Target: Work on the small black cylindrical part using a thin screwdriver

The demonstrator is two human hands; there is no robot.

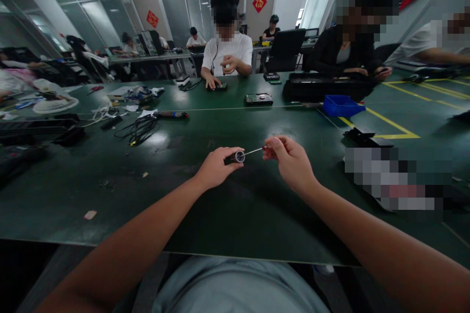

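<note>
Over the green tabletop point(235, 215), my left hand point(216, 168) is closed around a short black cylinder point(232, 157) whose pale, ring-shaped open end faces me and to the right. Between the thumb and fingers of my right hand point(290, 159) is a thin metal-shafted tool point(254, 151) with a bit of red by the fingertips; the rest of its handle is hidden in the hand. The shaft points left, and its tip reaches the cylinder's ringed end. Whether the tip sits inside the opening or only touches the rim I cannot tell.
Ahead lies a hard drive-like metal unit point(259, 100), with a blue bin point(341, 105) to its right. Coiled black cable point(141, 129) and a dark pen-shaped tool point(172, 115) lie to the left. A co-worker point(227, 56) sits opposite; another person in black point(348, 49) is at the right.
</note>
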